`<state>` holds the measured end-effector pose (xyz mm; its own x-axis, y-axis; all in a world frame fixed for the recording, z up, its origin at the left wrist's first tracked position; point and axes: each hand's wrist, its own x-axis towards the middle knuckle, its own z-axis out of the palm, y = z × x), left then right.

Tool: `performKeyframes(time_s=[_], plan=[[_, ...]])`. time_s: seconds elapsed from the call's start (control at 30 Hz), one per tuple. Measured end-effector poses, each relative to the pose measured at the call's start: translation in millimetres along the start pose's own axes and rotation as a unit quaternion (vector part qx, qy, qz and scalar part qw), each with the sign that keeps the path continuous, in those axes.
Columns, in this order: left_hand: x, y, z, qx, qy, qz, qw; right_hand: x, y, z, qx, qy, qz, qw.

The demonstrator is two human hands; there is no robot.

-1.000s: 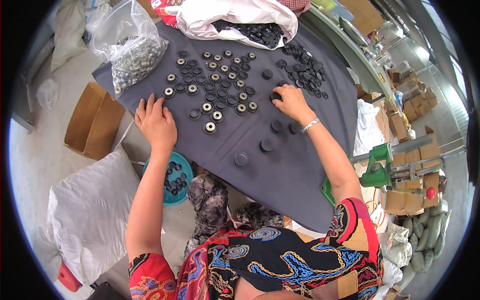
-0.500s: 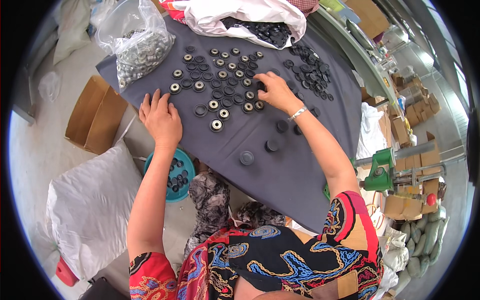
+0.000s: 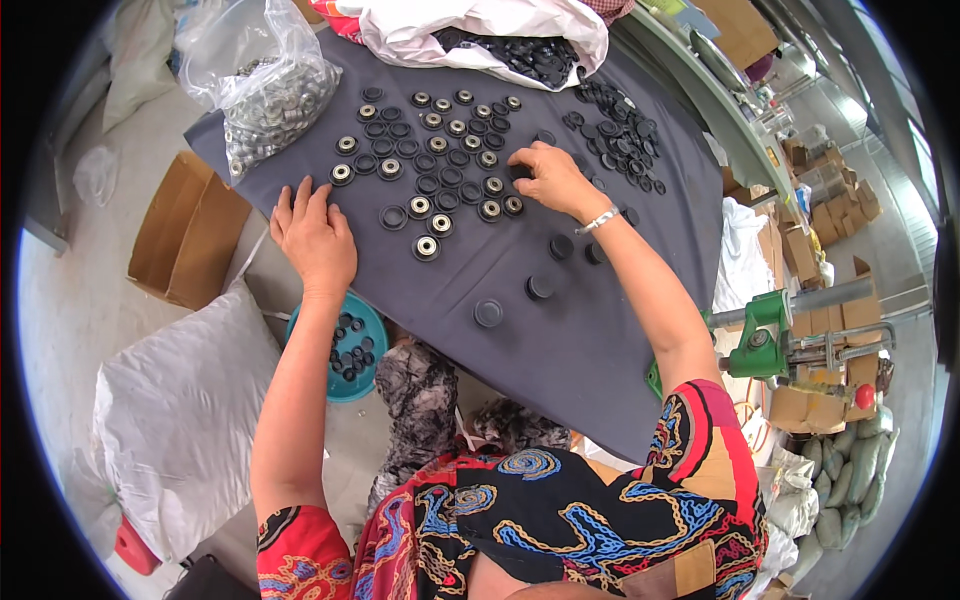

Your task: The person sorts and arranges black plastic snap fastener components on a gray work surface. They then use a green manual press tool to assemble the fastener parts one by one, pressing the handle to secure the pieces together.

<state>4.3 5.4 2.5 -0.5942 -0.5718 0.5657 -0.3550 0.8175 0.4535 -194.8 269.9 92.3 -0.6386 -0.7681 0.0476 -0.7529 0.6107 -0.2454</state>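
The left hand lies open and flat on the grey cloth of the bench; the right hand pinches a black ring.

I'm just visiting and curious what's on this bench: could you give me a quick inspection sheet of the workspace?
Surface: dark grey cloth covers the table.
Job's things: black rubber rings in rows, some with metal centres; loose black pile; four black caps.
Clutter: clear bag of metal parts; white bag of black parts.
Hands: left hand flat on the cloth; right hand, fingers on a ring.
Cables: nothing seen.
Surroundings: teal bowl, cardboard box, white sack, green press.
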Motion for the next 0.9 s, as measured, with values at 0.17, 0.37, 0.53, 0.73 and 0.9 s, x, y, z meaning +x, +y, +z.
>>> performKeyframes(time_s=[0.17,0.37,0.53,0.73,0.9], plan=[[-2,-3,0,-0.004,0.009,0.001,1.000,-27,-23,-10,0.094,-0.034,0.017,0.995],[-1,-1,-1,-0.001,0.001,0.001,1.000,-32,-38,-4,0.057,-0.040,0.037,0.997],[-1,-2,-2,-0.004,0.000,0.002,1.000,-32,-33,-2,0.032,-0.022,0.026,0.999],[-1,-2,1,-0.002,0.005,-0.003,1.000,-59,-25,-9,-0.032,0.025,0.028,0.999],[1,-1,1,-0.002,0.002,-0.003,1.000,-31,-52,-6,-0.011,0.072,-0.037,0.997]])
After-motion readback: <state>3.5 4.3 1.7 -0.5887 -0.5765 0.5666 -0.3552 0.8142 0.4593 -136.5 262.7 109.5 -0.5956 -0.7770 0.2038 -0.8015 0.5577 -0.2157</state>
